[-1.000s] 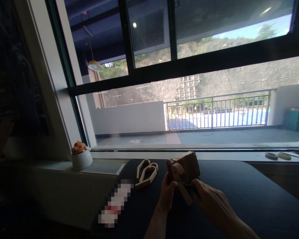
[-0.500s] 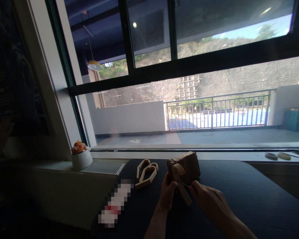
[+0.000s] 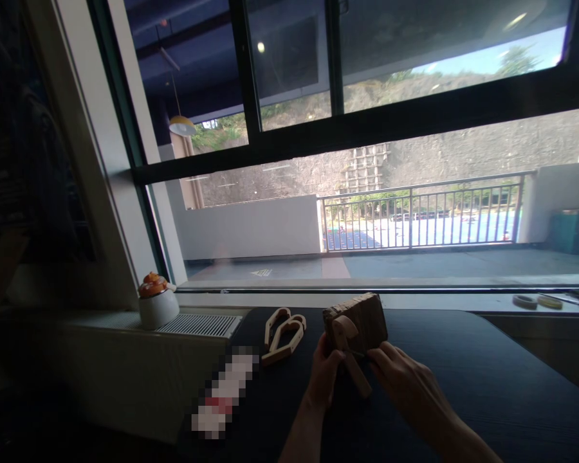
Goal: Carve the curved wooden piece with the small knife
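Note:
A brown wooden block of stacked layers (image 3: 361, 318) stands on the dark table (image 3: 487, 373) near the window. My left hand (image 3: 324, 376) grips its left side, fingers wrapped round it. A pale wooden piece with a round head and a long stem (image 3: 350, 350) lies against the block's front. My right hand (image 3: 405, 382) is closed in a pinch at that stem, holding a thin dark tool that I cannot make out clearly.
Two loop-shaped wooden pieces (image 3: 284, 335) lie on the table left of the block. A white pot with an orange lid (image 3: 157, 302) sits on the radiator ledge. Tape rolls (image 3: 535, 301) lie on the sill at far right. A blurred white object (image 3: 224, 392) sits at the table's left edge.
My right hand has crept slightly up and left along the stem toward the block. The block and my left hand have barely moved.

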Demonstrator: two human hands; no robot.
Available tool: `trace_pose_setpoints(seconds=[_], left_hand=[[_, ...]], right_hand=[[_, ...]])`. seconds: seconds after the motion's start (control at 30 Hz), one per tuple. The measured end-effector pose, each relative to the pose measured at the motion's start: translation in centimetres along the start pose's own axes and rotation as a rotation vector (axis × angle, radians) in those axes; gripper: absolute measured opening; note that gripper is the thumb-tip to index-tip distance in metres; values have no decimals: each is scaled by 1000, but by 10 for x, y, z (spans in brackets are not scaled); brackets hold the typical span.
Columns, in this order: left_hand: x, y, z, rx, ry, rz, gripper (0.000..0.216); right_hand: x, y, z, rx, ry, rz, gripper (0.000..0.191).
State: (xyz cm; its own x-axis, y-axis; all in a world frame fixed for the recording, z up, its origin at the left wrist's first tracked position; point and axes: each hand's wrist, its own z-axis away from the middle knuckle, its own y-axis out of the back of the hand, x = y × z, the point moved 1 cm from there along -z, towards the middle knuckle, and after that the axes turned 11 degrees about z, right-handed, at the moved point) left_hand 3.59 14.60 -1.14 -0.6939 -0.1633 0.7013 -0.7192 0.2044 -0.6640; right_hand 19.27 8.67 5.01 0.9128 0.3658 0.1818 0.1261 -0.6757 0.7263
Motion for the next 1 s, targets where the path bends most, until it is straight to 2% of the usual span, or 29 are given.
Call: trace_pose_setpoints(seconds=[0.1, 0.23, 0.37, 0.4, 0.47, 0.57, 0.8, 0.9, 1.0], left_hand=[[0, 0, 0, 14, 2, 2, 42], [0, 0, 1, 13, 11, 8, 43], [3, -2, 2, 16, 6, 1, 44], [4, -3, 2, 18, 5, -3, 44], [5, -4, 3, 14, 11, -7, 44], [5, -4, 3, 4, 14, 5, 45], [2, -2, 1, 5, 1, 5, 44], [2, -2, 1, 23, -1, -1, 43], [3, -3, 2, 25, 2, 0, 44]], right_hand=[[-2, -4, 1, -21, -34, -12, 19], [-3, -4, 1, -142, -141, -53, 28], [-4, 1, 1, -258, -193, -157, 10], [-5, 3, 1, -269, -190, -189, 14], [-6, 6, 1, -275, -173, -237, 24], [-6, 8, 2, -271, -133, -253, 21], [1, 5, 4, -143, -10, -88, 26], [-1, 3, 3, -114, -15, -64, 21], [-3, 3, 1, -148, -62, -80, 17]])
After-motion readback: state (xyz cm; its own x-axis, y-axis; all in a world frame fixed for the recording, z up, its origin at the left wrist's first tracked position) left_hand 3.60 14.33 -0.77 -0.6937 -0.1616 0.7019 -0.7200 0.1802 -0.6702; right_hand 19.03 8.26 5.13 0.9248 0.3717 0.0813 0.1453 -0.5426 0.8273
